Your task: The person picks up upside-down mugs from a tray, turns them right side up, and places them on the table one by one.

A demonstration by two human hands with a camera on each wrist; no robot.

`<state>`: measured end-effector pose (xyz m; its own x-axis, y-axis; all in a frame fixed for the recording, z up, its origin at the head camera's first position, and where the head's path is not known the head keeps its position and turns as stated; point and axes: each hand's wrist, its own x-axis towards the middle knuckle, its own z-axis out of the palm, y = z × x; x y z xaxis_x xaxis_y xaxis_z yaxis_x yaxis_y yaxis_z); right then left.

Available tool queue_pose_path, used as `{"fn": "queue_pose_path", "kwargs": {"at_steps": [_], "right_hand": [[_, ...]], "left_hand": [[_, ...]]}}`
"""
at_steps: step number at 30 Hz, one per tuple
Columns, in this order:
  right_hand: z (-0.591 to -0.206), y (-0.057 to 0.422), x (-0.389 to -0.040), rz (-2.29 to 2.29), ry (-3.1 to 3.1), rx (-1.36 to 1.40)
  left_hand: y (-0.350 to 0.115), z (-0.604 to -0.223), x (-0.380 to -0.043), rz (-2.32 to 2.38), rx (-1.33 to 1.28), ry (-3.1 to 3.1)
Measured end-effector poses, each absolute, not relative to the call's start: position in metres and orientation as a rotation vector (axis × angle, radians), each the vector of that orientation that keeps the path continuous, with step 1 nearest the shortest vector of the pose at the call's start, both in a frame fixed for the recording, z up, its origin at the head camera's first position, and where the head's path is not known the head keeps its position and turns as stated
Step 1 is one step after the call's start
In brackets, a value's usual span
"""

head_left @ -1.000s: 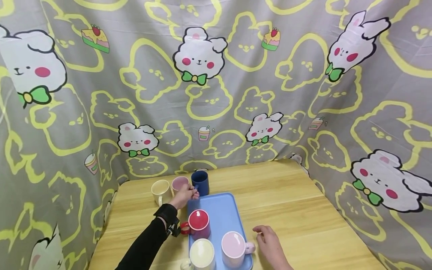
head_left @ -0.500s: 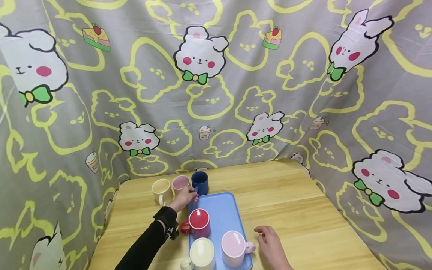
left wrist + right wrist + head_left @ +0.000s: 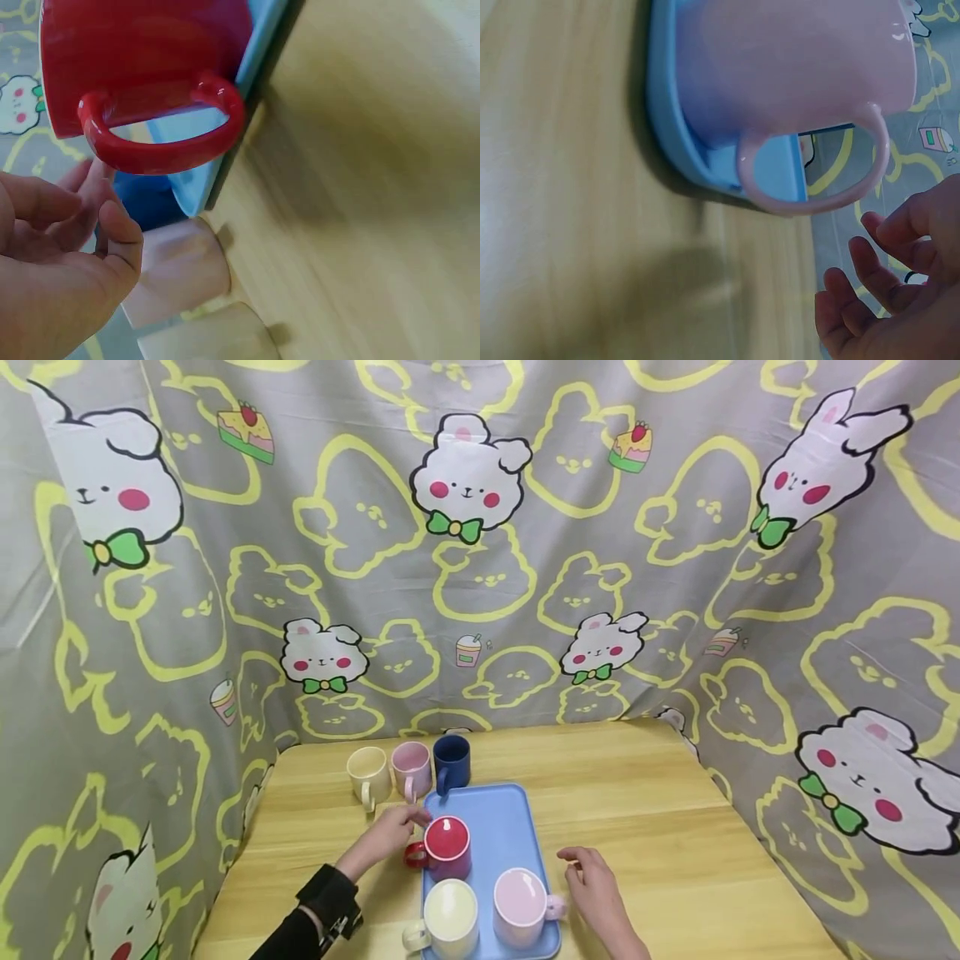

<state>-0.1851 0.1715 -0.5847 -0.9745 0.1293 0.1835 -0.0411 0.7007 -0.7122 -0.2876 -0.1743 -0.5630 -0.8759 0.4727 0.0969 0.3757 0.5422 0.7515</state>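
Note:
My left hand [image 3: 386, 842] is beside the red mug [image 3: 447, 850], its fingers loosely bent and holding nothing. In the left wrist view the red mug's handle [image 3: 169, 154] hangs close to those fingers; whether they touch, I cannot tell. The red mug, a cream mug [image 3: 451, 920] and a pale pink mug [image 3: 521, 910] stand on a blue tray [image 3: 491, 814]. To the right of the tray my right hand [image 3: 600, 893] hovers with relaxed fingers, nearest the pink mug's handle [image 3: 817, 202], apart from it.
Behind the tray's far left corner, a pale yellow mug [image 3: 369, 775], a mauve-pink mug [image 3: 412, 770] and a navy mug [image 3: 452, 762] stand in a row, handles toward me. The wooden table [image 3: 645, 802] is bounded by a patterned grey curtain [image 3: 510, 585].
My left hand has let go of the navy mug's handle and moved back toward me, to the red mug. The right hand has hardly moved. The head view has shifted slightly.

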Motion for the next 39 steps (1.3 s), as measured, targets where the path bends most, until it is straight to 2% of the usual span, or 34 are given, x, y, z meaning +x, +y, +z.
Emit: {"fn": "queue_pose_path", "kwargs": {"at_steps": [9,18,27,34,39], "right_hand": [[-0.583,0.164,-0.192,1.078,-2.675,-0.025],[-0.578,0.167,-0.194,1.037,-2.662,0.004],[-0.576,0.166,-0.196,1.012,-2.630,0.040],[-0.569,0.161,-0.203,1.040,-2.613,0.073],[-0.559,0.153,-0.205,1.106,-2.603,0.085]], "left_hand": [[-0.188,-0.568,-0.255,1.074,0.816,2.646],[-0.183,-0.572,-0.255,0.996,0.859,2.684],[-0.178,-0.578,-0.254,0.621,1.082,3.049],[-0.178,-0.568,-0.257,0.809,0.950,3.193],[-0.176,-0.560,-0.261,1.171,0.769,3.210]]}}
